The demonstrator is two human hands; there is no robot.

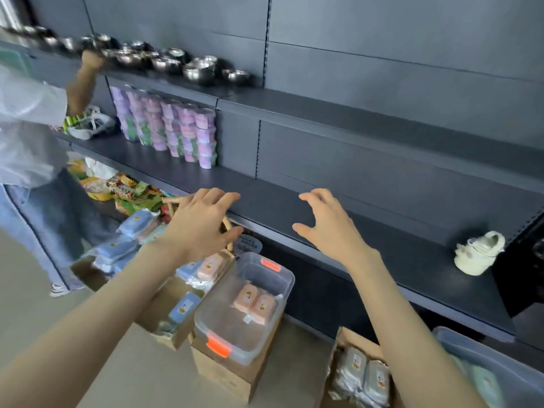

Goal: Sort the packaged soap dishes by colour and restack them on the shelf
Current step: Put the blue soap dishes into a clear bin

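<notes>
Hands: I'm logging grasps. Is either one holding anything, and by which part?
Nothing is held. The left hand and right hand are both open, fingers spread, in front of the dark shelf.

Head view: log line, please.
left hand: open, empty | right hand: open, empty | both: above shelf edge | pink soap dishes: in clear bin

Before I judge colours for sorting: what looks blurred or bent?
Head view: shiny steel bowls and blue packaged soap dishes at left are blur-smeared; pink packaged soap dishes in the clear lidded bin read sharper; the dark grey metal shelf slants, stretched by the wide angle.
</notes>
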